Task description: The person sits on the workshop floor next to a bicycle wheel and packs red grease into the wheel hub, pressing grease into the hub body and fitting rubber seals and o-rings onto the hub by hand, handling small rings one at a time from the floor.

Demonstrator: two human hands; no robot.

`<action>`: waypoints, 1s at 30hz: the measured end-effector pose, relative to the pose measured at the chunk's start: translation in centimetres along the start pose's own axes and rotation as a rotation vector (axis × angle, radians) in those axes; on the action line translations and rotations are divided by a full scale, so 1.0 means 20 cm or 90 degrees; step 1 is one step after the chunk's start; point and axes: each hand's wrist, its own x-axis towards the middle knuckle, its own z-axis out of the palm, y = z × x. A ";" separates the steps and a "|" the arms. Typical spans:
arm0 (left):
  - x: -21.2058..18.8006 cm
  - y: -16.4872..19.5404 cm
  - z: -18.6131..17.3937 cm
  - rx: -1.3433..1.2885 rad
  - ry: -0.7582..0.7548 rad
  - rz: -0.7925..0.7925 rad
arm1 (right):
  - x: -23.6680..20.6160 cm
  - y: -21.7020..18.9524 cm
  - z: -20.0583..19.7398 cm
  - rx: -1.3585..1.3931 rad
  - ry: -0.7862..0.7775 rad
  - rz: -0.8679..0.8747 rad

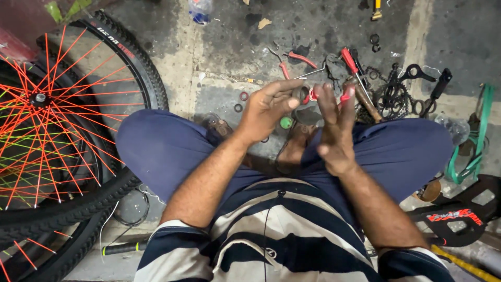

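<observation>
I sit cross-legged on a concrete floor. My left hand (266,107) pinches a small dark round metal part (301,94) between thumb and fingers. My right hand (334,122) is held upright beside it, fingers spread and straight, with a small red ring (313,95) at its fingertips, close to the dark part. Whether the right hand grips the red ring is unclear. Both hands hover above my crossed feet.
A bicycle wheel (57,120) with orange spokes lies at my left. Red-handled pliers (292,60), a screwdriver (355,70), a chain and sprockets (391,94), small rings (241,102) and a green cap (286,122) are scattered ahead. A green strap (477,146) lies right.
</observation>
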 end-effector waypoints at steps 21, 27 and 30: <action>-0.01 0.11 0.00 0.074 -0.083 0.103 | 0.17 -0.13 -0.07 -0.784 -0.094 -0.146; -0.01 0.05 -0.02 -0.009 -0.073 0.103 | 0.10 -0.15 0.01 0.019 0.107 0.141; 0.00 0.01 0.00 -0.062 -0.054 0.094 | 0.09 -0.13 0.02 -0.002 0.113 0.074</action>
